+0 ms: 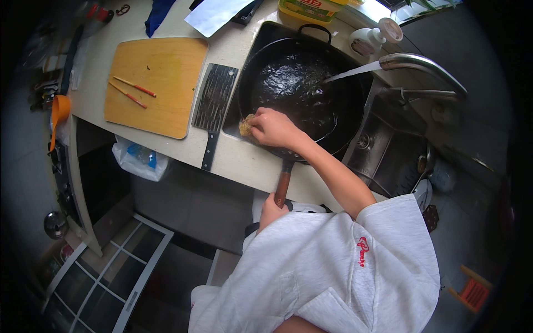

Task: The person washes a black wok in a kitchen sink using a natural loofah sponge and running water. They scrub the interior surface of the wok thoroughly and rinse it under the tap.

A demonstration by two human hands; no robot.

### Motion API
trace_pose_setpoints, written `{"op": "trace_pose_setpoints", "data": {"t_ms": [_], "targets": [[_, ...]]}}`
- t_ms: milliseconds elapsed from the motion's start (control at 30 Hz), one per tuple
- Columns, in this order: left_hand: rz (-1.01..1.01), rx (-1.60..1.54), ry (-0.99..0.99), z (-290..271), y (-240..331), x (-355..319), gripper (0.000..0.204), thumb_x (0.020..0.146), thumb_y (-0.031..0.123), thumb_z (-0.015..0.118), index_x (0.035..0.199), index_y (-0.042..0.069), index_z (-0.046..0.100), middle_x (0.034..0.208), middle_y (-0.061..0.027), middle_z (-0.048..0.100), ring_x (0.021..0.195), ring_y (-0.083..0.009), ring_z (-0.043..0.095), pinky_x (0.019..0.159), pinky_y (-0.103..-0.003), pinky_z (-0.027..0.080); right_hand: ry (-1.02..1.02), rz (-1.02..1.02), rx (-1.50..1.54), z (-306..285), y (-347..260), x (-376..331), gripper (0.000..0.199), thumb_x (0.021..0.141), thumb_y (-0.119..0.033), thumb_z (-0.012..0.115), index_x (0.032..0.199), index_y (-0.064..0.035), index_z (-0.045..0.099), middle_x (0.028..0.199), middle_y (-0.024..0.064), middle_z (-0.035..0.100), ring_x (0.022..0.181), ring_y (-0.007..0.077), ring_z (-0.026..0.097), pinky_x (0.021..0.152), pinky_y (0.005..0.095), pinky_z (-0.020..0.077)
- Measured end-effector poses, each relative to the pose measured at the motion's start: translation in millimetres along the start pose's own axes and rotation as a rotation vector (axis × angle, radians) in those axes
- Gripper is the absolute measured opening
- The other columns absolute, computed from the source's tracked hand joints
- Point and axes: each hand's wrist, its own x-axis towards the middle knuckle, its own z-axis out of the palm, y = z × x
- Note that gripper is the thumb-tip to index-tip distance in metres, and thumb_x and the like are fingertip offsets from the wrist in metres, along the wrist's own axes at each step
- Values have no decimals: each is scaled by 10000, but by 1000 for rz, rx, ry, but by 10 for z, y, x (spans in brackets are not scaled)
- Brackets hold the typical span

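Note:
A large black wok (249,83) rests over the sink, with water in it. Its wooden handle (283,186) points toward me, and my left hand (270,212) is closed round the end. My right hand (273,129) reaches across to the wok's left rim, its fingers pinching a tan, rough-looking scrubber (245,126). The scrubber is at the outer side of the rim; part of it is hidden by my fingers. From the curved metal faucet (427,67), a stream of water (355,71) runs into the wok.
Left of the wok lies a cleaver (214,100), beside a wooden cutting board (166,61) with two red-ended chopsticks (135,87) on it. A white pump bottle (366,41) and a yellow container (311,10) stand behind. The steel sink basin (388,144) opens to the right.

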Motion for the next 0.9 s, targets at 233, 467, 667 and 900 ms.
{"op": "trace_pose_setpoints", "data": {"t_ms": [233, 467, 667, 900], "targets": [[36, -68, -74, -24, -68, 50, 197, 714, 19, 618, 883, -37, 533, 654, -76, 451, 611, -170, 434, 609, -307, 423, -220, 69, -3, -211, 69, -620, 245, 768, -183, 586, 943, -92, 732, 925, 166, 619, 873, 346, 627, 769, 427, 527], [77, -88, -83, -11, -165, 90, 217, 705, 32, 654, 880, -30, 541, 665, -70, 476, 627, -153, 459, 614, -304, 427, -414, 176, -277, -561, 361, -1014, 244, 695, -155, 598, 883, -122, 751, 919, 146, 669, 889, 330, 647, 734, 432, 547], [53, -97, -87, -28, -115, 75, 216, 706, 37, 650, 885, -26, 546, 666, -67, 481, 628, -144, 461, 607, -304, 425, -429, 272, -700, -938, 647, -1134, 219, 706, -216, 675, 857, -70, 737, 912, 144, 650, 931, 308, 617, 782, 453, 466], [-8, -64, -58, -18, -28, 24, 203, 715, 35, 616, 895, -23, 544, 661, -74, 478, 619, -153, 457, 605, -301, 424, 58, 238, -1151, -974, 1211, -964, 134, 694, -163, 673, 778, -61, 696, 853, 95, 566, 847, 253, 541, 677, 356, 402]]}}
